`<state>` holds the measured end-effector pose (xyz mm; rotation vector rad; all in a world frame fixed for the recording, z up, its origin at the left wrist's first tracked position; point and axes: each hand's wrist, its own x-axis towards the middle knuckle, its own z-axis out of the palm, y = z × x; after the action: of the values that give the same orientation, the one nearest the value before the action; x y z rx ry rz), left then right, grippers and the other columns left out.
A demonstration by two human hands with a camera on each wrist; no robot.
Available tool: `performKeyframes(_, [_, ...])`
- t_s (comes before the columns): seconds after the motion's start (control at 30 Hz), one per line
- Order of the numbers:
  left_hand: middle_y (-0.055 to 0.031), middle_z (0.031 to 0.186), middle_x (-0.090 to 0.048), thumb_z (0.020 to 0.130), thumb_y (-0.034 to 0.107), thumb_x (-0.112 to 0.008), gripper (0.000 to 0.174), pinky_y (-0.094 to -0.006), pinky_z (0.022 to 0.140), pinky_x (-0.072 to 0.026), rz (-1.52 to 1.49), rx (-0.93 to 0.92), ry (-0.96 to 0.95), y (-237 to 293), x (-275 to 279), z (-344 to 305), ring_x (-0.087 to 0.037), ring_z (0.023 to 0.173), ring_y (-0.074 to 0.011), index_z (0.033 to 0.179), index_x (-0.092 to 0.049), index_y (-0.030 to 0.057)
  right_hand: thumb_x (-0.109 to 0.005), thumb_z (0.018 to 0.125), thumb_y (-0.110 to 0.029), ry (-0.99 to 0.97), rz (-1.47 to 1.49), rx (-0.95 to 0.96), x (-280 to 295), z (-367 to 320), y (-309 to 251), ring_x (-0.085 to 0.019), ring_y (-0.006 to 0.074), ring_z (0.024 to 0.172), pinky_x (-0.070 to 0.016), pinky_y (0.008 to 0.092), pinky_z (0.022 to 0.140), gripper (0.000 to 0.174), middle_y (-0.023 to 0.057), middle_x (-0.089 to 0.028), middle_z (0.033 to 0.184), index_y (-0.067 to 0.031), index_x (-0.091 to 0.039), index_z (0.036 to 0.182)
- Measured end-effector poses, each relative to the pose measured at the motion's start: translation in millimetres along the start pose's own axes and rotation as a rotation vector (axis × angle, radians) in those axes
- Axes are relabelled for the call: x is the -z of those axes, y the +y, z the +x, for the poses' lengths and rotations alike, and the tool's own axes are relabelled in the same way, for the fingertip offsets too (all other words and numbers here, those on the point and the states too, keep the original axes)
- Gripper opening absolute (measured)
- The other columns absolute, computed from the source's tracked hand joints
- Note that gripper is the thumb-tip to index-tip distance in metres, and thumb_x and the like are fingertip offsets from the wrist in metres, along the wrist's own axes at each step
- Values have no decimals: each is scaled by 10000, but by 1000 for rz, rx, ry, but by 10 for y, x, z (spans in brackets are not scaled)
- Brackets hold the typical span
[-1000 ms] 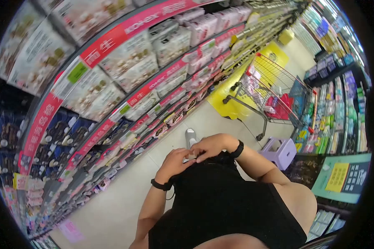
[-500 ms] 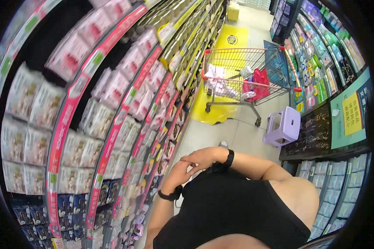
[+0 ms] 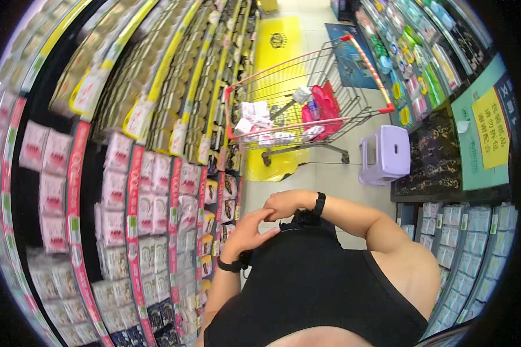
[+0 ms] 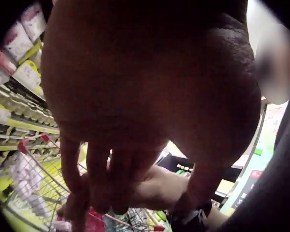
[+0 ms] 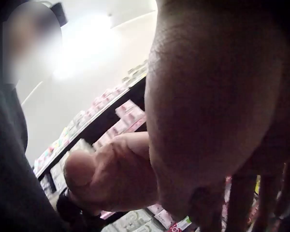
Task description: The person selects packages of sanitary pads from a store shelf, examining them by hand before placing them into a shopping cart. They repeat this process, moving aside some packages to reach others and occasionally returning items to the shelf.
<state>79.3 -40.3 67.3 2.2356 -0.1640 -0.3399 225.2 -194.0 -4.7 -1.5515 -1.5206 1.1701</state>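
In front of the waist of a black top (image 3: 330, 289), my two hands meet and overlap. The left hand (image 3: 250, 232) lays its extended fingers against the right hand, its thumb pointing toward the body. My right hand (image 3: 286, 205) comes across from the other side, its fingertips partly hidden by the left hand. Nothing shows held in either. In the left wrist view the left fingers (image 4: 121, 179) reach down over the other hand. Dark bands circle both wrists. Ahead stands a shopping cart (image 3: 272, 87) holding white-and-pink packs (image 3: 255, 117) and a red bag (image 3: 329, 104).
Packed shelves (image 3: 136, 202) of pink and white packages line the left side. A purple plastic stool (image 3: 395, 151) stands at right by a green sign board (image 3: 466, 150). A yellow floor mat (image 3: 278, 26) runs under the cart. More shelves (image 3: 460, 254) stand at lower right.
The head view has swung along the aisle, so the cart and stool sit further left and the shelves shift. Both hands stay together at the waist, the left fingers straighter now.
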Motion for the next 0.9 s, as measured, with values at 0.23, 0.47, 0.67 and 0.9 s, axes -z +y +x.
performKeyframes(0.23, [-113, 1315, -710, 860, 146, -765, 504, -371, 1018, -498, -232, -143, -132, 346, 317, 1260, -658, 1210, -225, 1333, -646, 17, -636, 900, -238, 636, -86, -517, -743, -1021, 2829, -718, 379, 946, -563, 469, 839, 250, 195, -759, 980, -50, -739, 1028])
performKeyframes(0.47, [-122, 1335, -696, 851, 118, -765, 540, -387, 1021, -512, -213, -238, -367, 510, 415, 2600, -651, 1235, -251, 1363, -623, 20, -607, 935, -223, 1451, 1387, -1031, -2581, -3053, 3503, -748, 294, 857, -600, 424, 716, 356, 207, -749, 995, 45, -654, 1164])
performKeyframes(0.67, [-109, 1377, -645, 917, 55, -690, 529, -375, 1057, -489, -487, -50, -637, 43, 110, 4151, -635, 1208, -216, 1426, -556, 10, -592, 966, -197, 1690, 1248, -1211, -3195, -3470, 2587, -734, 235, 784, -582, 339, 646, 227, 147, -746, 946, 4, -647, 1056])
performKeyframes(0.9, [-88, 1322, -683, 989, 198, -648, 498, -347, 967, -499, -412, 59, -524, -1174, -275, 6542, -662, 1170, -219, 1445, -544, 26, -655, 959, -185, 1822, 1374, -1117, -3202, -2349, 2584, -703, 218, 919, -582, 353, 778, 196, 123, -728, 975, -24, -677, 1068])
